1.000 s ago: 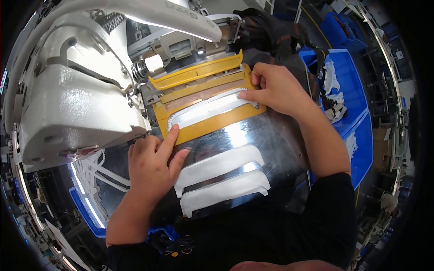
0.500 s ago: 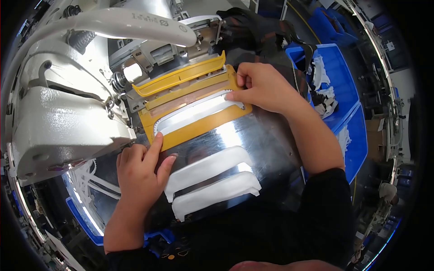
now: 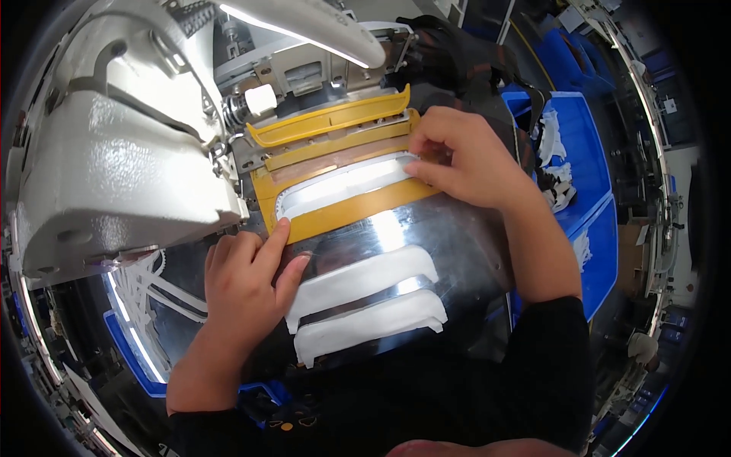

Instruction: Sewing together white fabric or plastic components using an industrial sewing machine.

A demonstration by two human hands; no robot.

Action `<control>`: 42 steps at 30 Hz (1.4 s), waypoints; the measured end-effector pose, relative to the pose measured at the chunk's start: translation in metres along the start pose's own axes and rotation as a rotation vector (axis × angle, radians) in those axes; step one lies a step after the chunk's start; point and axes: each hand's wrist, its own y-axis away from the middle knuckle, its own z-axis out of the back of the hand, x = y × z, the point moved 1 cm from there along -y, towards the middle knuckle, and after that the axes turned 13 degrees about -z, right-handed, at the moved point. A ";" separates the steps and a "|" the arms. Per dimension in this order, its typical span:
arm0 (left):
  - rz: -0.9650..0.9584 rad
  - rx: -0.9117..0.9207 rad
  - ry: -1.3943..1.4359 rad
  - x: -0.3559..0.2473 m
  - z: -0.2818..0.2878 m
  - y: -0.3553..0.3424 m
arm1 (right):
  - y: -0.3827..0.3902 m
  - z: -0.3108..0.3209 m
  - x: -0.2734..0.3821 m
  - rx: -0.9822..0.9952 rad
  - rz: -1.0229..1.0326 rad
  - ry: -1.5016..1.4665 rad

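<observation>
The left hand (image 3: pixel 247 278) has its index finger at the left end of one white piece (image 3: pixel 346 186), thumb spread wide, gripping nothing; the right hand (image 3: pixel 476 156) curls at the right end, whether pinching it I cannot tell; counted outward, two loose white strips (image 3: pixel 365 278), one yellow frame (image 3: pixel 358 214) around the piece, one yellow bar (image 3: pixel 331 119) beyond.

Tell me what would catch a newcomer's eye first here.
Probably the bright yellow frame near the middle, a white strip lying in it, with left-hand fingers and right-hand fingers at opposite ends. Below it, two curved white pieces lie on a shiny surface. A big white machine stands at the upper left.
</observation>
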 end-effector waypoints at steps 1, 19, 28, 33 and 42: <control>-0.017 -0.012 -0.010 0.000 0.000 0.000 | 0.002 -0.002 0.003 -0.059 0.255 0.016; 0.024 0.063 0.234 -0.003 0.016 0.001 | 0.002 -0.036 0.025 -0.010 0.496 0.219; -0.010 0.187 0.421 -0.010 0.010 0.010 | 0.012 -0.037 0.025 -0.092 0.584 0.164; -0.129 0.061 0.295 -0.010 0.001 0.007 | 0.026 -0.046 0.042 0.095 0.622 -0.071; -0.074 -0.090 0.655 -0.020 0.019 0.010 | 0.040 -0.025 0.065 0.471 0.419 -0.228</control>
